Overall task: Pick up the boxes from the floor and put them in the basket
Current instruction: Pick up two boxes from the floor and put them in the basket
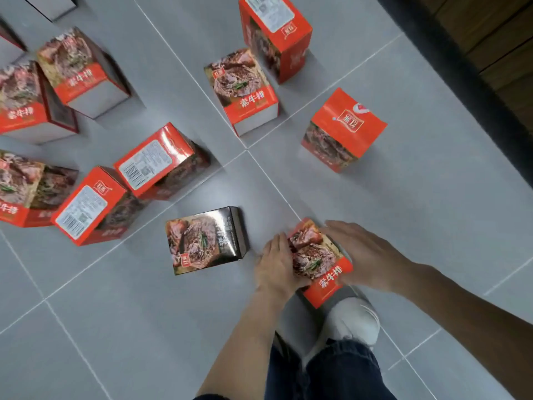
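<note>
A red box with a food picture (315, 261) sits low in front of my feet, clasped between both hands. My left hand (275, 265) presses its left side and my right hand (364, 255) wraps its right side and top. Just left of it a darker box (206, 241) lies flat on the grey tile floor (403, 212). Several more red boxes are scattered farther out, such as one standing box (343, 131) to the right, one (243, 90) in the middle and one (161, 160) to the left. No basket is in view.
My white shoe (353, 320) and dark trouser legs (326, 373) are directly under the held box. A dark strip and wooden surface (496, 47) run along the upper right. More boxes crowd the left edge (26, 102).
</note>
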